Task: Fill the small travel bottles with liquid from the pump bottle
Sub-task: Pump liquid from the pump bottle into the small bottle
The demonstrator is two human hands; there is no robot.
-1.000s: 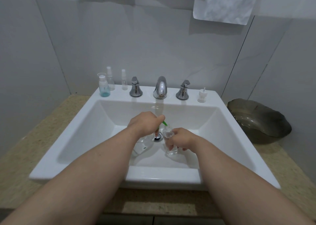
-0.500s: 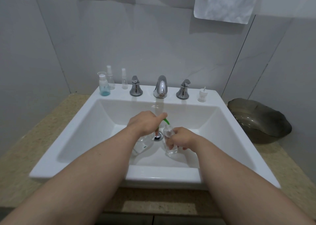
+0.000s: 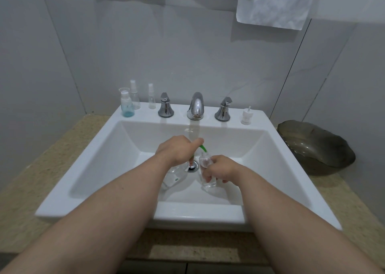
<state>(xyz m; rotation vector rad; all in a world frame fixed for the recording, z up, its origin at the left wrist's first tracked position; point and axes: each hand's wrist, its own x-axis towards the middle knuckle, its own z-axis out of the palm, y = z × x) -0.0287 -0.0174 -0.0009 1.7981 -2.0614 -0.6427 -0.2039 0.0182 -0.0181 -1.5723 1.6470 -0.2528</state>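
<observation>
Over the white sink basin, my left hand grips the top of a clear pump bottle, with one finger lying on its green pump head. The green spout points down at the open neck of a small clear travel bottle, which my right hand holds upright just right of the drain. The pump bottle's upper part is hidden under my hand. On the sink's back left ledge stand three more small bottles: one with blue liquid and two clear spray bottles.
A chrome faucet with two handles stands on the back ledge. A loose white pump cap sits at the ledge's right end. A dark glass bowl rests on the speckled counter to the right. Towels hang above.
Barely anything differs: both hands keep their grips over the drain, and the finger stays on the green pump head.
</observation>
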